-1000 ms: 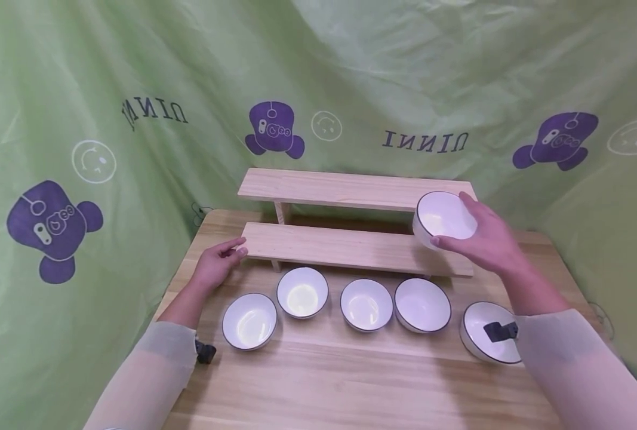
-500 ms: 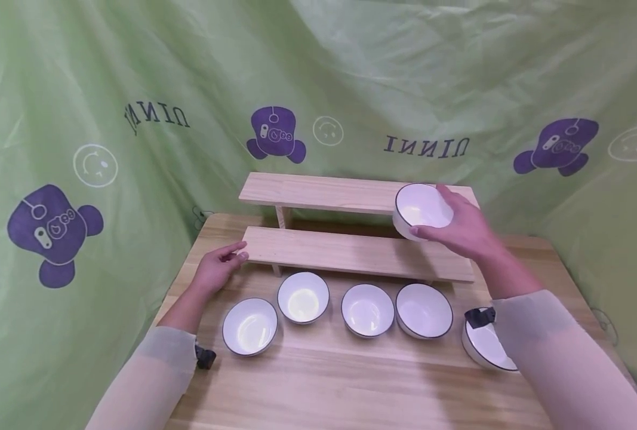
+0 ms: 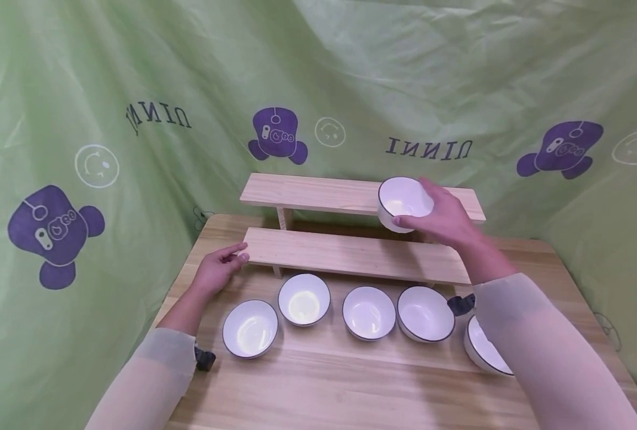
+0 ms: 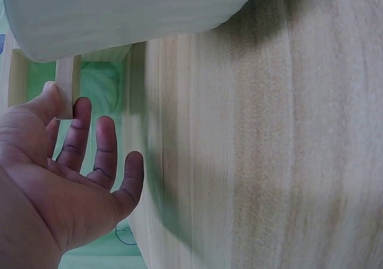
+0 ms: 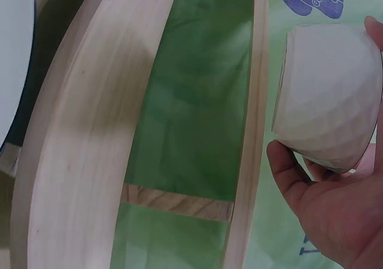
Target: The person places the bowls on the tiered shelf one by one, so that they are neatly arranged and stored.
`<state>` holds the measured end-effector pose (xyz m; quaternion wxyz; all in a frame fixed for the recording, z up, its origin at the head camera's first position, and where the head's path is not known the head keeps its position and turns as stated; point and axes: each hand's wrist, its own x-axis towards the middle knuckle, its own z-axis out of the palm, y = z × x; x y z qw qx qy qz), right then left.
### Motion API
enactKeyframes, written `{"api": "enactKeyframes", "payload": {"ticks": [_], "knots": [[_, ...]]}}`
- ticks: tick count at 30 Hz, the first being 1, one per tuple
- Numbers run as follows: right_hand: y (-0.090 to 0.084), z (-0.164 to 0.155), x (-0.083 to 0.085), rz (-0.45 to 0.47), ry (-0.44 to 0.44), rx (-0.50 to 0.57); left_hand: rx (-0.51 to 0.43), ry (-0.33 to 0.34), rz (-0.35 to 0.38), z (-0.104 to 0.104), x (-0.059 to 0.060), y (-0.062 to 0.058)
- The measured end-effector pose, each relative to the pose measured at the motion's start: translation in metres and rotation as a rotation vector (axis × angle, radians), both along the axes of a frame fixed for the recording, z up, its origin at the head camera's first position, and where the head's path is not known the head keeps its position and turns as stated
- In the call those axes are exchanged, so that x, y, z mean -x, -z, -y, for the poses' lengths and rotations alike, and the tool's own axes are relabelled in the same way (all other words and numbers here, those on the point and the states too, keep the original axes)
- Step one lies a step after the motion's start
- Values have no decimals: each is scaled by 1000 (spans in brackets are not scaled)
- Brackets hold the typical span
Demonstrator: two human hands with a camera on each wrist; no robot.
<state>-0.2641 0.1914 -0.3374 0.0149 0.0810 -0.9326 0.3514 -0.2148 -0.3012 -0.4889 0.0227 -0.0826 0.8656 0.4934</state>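
Note:
In the head view my right hand holds a white bowl with a dark rim by its right side. The bowl is upright and overlaps the upper board in this view. The right wrist view shows my fingers and thumb around its faceted outside. My left hand is at the left end of the two-tier wooden shelf's lower board. In the left wrist view, thumb and forefinger of my left hand pinch that board's end, the other fingers spread loosely.
Several matching bowls stand in front of the shelf, among them a left one, a middle one and a right one partly hidden by my sleeve. The upper board runs behind the lower one. A green printed curtain surrounds the wooden table.
My right hand has carried the bowl leftward and a little upward along the shelf, over the upper board in view. My left hand has stayed at the lower board's end.

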Motion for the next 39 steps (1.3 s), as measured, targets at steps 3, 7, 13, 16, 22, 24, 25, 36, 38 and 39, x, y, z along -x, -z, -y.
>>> {"api": "enactKeyframes", "payload": {"ticks": [3, 7, 13, 16, 22, 24, 25, 36, 38, 39], "knots": [[-1, 7, 6, -2, -11, 14, 0, 0, -2, 0, 0, 0], [-1, 16, 12, 0, -23, 27, 3, -2, -5, -1, 0, 0], [-2, 32, 20, -9, -42, 33, 5, -10, -6, 1, -1, 0], [-3, 41, 24, -15, -54, 37, 8, -12, -12, 2, -1, 0], [-3, 58, 31, -17, -77, 42, -3, -5, -12, 1, 0, 0], [-1, 62, 34, -16, -78, 28, 3, 2, -8, 0, 0, 0], [-1, 64, 35, -14, -78, 21, 5, 2, -3, 0, 0, 0], [-2, 83, 45, 4, -100, -21, 8, -8, -14, -1, -2, -2], [-2, 86, 47, 7, -104, -27, 4, -8, -18, -1, -2, -2], [-2, 88, 47, 7, -107, -30, 1, -10, -16, -1, -2, -2]]}}
